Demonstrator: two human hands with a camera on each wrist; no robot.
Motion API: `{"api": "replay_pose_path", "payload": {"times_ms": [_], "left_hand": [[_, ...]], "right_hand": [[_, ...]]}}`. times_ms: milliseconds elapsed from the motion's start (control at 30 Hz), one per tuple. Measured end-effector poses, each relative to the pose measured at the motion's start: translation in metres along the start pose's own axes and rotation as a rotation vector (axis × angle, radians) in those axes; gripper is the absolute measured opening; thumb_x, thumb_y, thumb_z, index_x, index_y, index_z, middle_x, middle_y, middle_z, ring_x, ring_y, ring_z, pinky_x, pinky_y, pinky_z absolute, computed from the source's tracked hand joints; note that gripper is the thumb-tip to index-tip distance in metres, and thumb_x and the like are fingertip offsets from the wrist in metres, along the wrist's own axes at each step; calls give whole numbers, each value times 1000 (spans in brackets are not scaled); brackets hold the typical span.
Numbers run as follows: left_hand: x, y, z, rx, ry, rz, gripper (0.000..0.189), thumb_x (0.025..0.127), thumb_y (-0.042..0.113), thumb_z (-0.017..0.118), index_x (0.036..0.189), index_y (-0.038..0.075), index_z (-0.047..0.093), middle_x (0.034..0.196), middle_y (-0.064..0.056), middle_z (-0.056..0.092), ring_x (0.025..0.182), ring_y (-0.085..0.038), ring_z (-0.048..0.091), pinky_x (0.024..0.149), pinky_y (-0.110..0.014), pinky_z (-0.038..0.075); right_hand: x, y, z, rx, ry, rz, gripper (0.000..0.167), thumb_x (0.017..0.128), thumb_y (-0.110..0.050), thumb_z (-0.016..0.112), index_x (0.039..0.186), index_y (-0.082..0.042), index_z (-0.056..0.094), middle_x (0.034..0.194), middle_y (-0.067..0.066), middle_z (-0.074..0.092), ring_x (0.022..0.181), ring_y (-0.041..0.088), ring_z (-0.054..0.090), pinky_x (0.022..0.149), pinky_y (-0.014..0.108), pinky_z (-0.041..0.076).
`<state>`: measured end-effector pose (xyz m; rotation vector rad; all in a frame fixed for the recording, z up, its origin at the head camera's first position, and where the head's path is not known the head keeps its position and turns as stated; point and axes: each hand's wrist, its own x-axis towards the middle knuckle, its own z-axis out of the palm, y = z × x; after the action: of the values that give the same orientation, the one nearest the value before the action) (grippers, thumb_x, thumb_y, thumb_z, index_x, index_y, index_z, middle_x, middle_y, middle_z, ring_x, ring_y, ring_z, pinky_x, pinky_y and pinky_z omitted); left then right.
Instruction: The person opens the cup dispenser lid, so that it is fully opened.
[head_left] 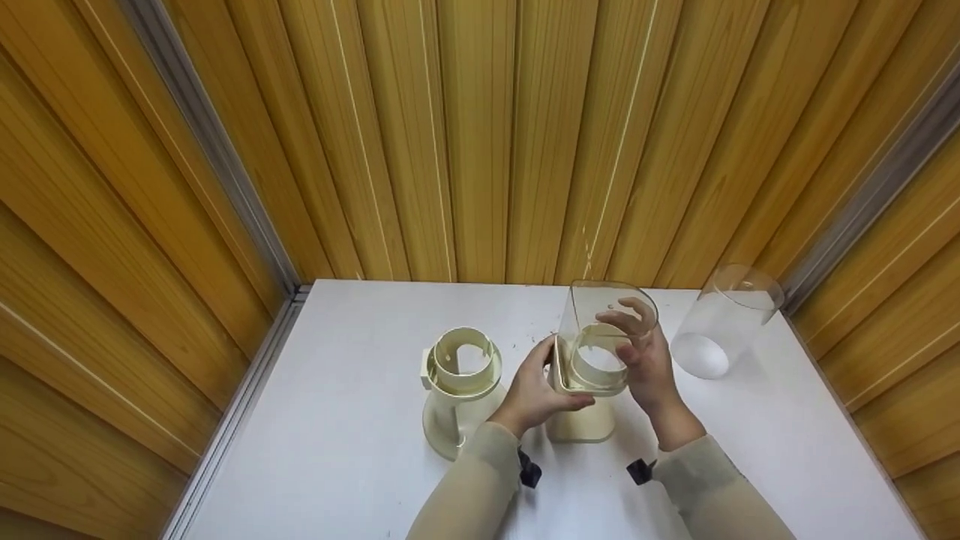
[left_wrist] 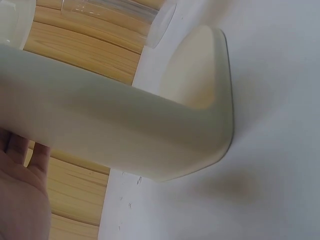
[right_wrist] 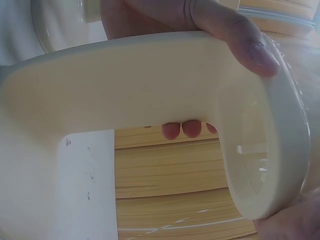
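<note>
A cream stand (right_wrist: 135, 85) has a flat foot, an upright and a ring-shaped top. My left hand (head_left: 538, 394) grips the top of the upright, its thumb over the ring's near edge. The foot (left_wrist: 192, 70) appears to rest on the white table. At the ring sits a clear plastic container (head_left: 581, 304), open at the top. My right hand (head_left: 651, 367) holds this container at its right side, with curved fingers seen through the wall. In the right wrist view only a little of the right hand (right_wrist: 295, 220) shows, below the ring.
A second cream piece (head_left: 461, 420) with a round collar and wide foot stands just left of my left hand. A clear cylinder (head_left: 724, 326) is at the back right of the white table (head_left: 337, 420). Wood-patterned walls (head_left: 480, 150) enclose the table's back and sides.
</note>
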<state>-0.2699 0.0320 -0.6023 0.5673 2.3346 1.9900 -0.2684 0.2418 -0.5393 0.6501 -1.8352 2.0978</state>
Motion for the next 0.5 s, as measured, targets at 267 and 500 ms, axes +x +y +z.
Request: {"api": "replay_pose_path", "payload": {"times_ms": [267, 500], "left_hand": [[-1, 0, -1, 13, -3, -7, 114, 68, 28, 110, 166, 20, 52, 149, 10, 70, 141, -11, 64, 129, -41, 47], [-2, 0, 0, 19, 11, -8, 113, 69, 27, 110, 166, 27, 52, 151, 11, 70, 143, -12, 62, 133, -50, 45]], "right_hand": [[0, -2, 5, -8, 25, -25, 74, 99, -49, 87, 155, -17, 52, 136, 1, 80, 130, 12, 72, 115, 22, 55], [-2, -4, 7, 15, 20, -50, 76, 101, -42, 86, 159, -10, 49, 139, 2, 79, 131, 13, 73, 114, 23, 57]]}}
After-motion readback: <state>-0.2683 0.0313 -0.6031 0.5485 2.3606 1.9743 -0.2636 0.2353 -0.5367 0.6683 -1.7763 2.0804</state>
